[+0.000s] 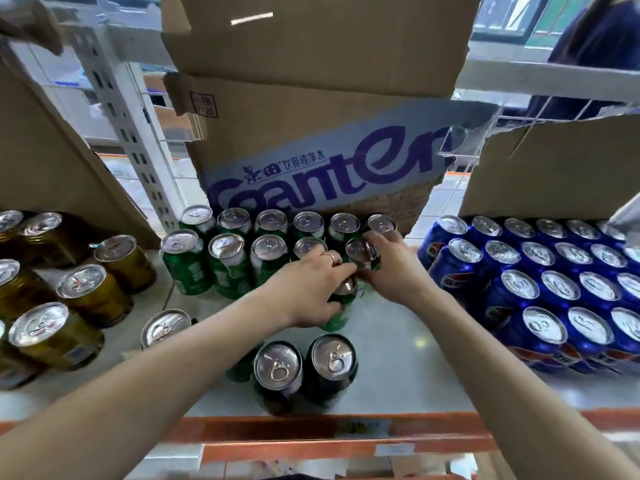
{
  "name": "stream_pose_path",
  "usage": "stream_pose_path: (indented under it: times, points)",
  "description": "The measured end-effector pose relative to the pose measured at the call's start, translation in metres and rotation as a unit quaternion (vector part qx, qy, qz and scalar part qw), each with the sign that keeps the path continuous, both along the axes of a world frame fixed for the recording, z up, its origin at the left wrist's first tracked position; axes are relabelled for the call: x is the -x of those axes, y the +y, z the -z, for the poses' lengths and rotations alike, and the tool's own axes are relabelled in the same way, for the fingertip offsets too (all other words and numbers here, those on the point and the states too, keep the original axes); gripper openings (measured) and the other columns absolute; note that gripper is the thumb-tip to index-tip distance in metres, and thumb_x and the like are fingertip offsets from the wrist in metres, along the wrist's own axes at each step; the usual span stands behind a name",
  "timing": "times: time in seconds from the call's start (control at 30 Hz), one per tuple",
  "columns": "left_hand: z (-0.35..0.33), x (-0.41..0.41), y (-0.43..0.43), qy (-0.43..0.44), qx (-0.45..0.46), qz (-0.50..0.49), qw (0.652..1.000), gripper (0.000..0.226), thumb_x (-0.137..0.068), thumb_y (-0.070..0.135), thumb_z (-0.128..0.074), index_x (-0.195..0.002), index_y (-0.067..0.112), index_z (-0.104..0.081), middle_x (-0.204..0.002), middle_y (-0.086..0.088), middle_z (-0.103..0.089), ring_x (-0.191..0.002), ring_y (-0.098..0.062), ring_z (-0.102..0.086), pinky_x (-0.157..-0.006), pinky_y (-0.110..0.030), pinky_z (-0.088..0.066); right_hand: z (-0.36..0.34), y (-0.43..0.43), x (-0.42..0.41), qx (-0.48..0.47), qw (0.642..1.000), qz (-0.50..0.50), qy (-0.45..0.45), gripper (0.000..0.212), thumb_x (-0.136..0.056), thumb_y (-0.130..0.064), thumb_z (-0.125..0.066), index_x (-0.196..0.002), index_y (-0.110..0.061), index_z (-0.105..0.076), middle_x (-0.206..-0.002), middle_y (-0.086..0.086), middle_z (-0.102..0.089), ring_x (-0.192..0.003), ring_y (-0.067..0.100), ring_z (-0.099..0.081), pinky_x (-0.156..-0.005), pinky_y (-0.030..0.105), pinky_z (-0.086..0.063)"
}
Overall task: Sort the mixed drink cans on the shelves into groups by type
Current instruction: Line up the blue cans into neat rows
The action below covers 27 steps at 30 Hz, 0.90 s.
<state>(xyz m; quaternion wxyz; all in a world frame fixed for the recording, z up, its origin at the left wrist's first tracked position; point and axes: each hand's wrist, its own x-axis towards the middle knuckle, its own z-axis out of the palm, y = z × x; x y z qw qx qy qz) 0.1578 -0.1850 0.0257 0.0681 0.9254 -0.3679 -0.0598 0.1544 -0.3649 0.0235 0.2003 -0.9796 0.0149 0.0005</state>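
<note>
Green cans (228, 247) stand in two rows at the back middle of the white shelf (408, 358). My left hand (308, 289) grips a green can (341, 306) just in front of those rows. My right hand (391, 265) holds another green can (362, 252) at the right end of the second row. Two more green cans (277, 367) stand near the front edge, and a third (166, 327) is partly hidden under my left forearm. Gold cans (86, 289) fill the left side. Blue cans (540, 289) are packed at the right.
A cardboard box with purple lettering (322, 174) stands behind the green rows, with more cardboard (554, 168) at right and left. The shelf's orange front rail (311, 434) runs below. A person in dark clothes (599, 39) stands beyond the shelf at top right.
</note>
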Motion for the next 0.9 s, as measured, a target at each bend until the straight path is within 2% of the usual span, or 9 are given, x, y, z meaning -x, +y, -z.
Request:
stream_pose_path:
  times: [0.13,0.2,0.3,0.4,0.57,0.67,0.77,0.83,0.9]
  points:
    - [0.002,-0.002,-0.004,0.042,0.08,-0.024,0.996,0.064,-0.082,0.028,-0.07,-0.142,0.019,-0.049,-0.131,-0.005,-0.048,-0.125,-0.023,-0.039,-0.105,-0.04,-0.04,0.004,-0.014,0.003,-0.016,1.0,0.002,-0.006,0.049,-0.083,-0.033,-0.075,-0.122,-0.014,-0.054,-0.125,0.006,-0.056,-0.112,0.03,-0.057,-0.09,0.04,-0.049]
    - [-0.001,-0.003,-0.01,0.06,0.124,-0.045,0.989,0.064,-0.083,0.031,-0.073,-0.142,0.018,-0.05,-0.13,-0.005,-0.048,-0.128,-0.022,-0.038,-0.109,-0.036,-0.037,0.005,-0.029,0.005,-0.012,1.0,0.006,-0.009,0.045,-0.08,-0.032,-0.077,-0.117,-0.016,-0.057,-0.114,0.005,-0.061,-0.104,0.029,-0.059,-0.086,0.04,-0.05]
    - [-0.008,-0.011,-0.023,0.039,0.161,-0.061,0.984,0.067,-0.085,0.032,-0.075,-0.144,0.017,-0.048,-0.133,-0.006,-0.048,-0.129,-0.021,-0.037,-0.108,-0.028,-0.031,0.003,-0.048,0.008,0.006,1.0,0.013,-0.007,0.039,-0.075,-0.025,-0.078,-0.108,-0.013,-0.06,-0.105,0.006,-0.061,-0.098,0.031,-0.059,-0.081,0.039,-0.048]
    - [-0.01,-0.023,-0.032,0.015,0.134,-0.074,0.988,0.065,-0.085,0.033,-0.073,-0.143,0.015,-0.048,-0.134,-0.007,-0.047,-0.126,-0.024,-0.036,-0.109,-0.038,-0.036,0.001,-0.058,0.006,0.014,1.0,0.019,-0.007,0.036,-0.072,-0.025,-0.079,-0.098,-0.01,-0.059,-0.098,0.007,-0.056,-0.091,0.031,-0.056,-0.077,0.037,-0.045]
    - [-0.001,-0.035,-0.036,-0.021,0.07,-0.063,0.995,0.053,-0.088,0.034,-0.068,-0.134,0.013,-0.051,-0.135,-0.008,-0.049,-0.128,-0.024,-0.035,-0.104,-0.035,-0.036,0.004,-0.055,-0.003,-0.018,0.999,0.021,-0.017,0.039,-0.073,-0.024,-0.08,-0.103,-0.01,-0.061,-0.099,0.005,-0.056,-0.092,0.027,-0.055,-0.079,0.035,-0.046]
    - [0.006,-0.036,-0.034,-0.077,0.022,-0.059,0.995,0.056,-0.092,0.042,-0.062,-0.14,0.018,-0.046,-0.142,-0.006,-0.048,-0.133,-0.025,-0.036,-0.107,-0.038,-0.033,0.006,-0.05,-0.009,-0.042,0.999,0.017,-0.005,0.044,-0.075,-0.021,-0.08,-0.114,-0.01,-0.063,-0.107,0.006,-0.059,-0.099,0.026,-0.057,-0.081,0.03,-0.044]
    - [0.01,-0.034,-0.03,-0.102,0.02,-0.052,0.993,0.061,-0.093,0.044,-0.058,-0.147,0.022,-0.039,-0.149,-0.003,-0.043,-0.137,-0.024,-0.035,-0.11,-0.038,-0.029,0.006,-0.049,-0.009,-0.05,0.999,0.02,-0.003,0.046,-0.079,-0.023,-0.078,-0.12,-0.012,-0.062,-0.113,0.008,-0.061,-0.103,0.029,-0.06,-0.086,0.033,-0.046]
    - [0.007,-0.028,-0.019,-0.098,0.039,-0.057,0.993,0.064,-0.094,0.048,-0.056,-0.149,0.022,-0.035,-0.153,-0.001,-0.039,-0.14,-0.023,-0.032,-0.113,-0.038,-0.026,0.002,-0.048,-0.003,-0.041,0.999,0.021,0.002,0.053,-0.081,-0.026,-0.076,-0.13,-0.014,-0.057,-0.126,0.01,-0.059,-0.115,0.033,-0.057,-0.095,0.036,-0.045]
    - [-0.001,-0.017,0.005,-0.089,0.081,-0.083,0.989,0.065,-0.093,0.052,-0.054,-0.148,0.022,-0.038,-0.152,0.0,-0.04,-0.14,-0.022,-0.032,-0.115,-0.04,-0.027,-0.005,-0.041,0.011,-0.03,0.999,0.021,-0.001,0.069,-0.084,-0.031,-0.074,-0.145,-0.016,-0.045,-0.146,0.009,-0.047,-0.133,0.034,-0.043,-0.108,0.041,-0.037]
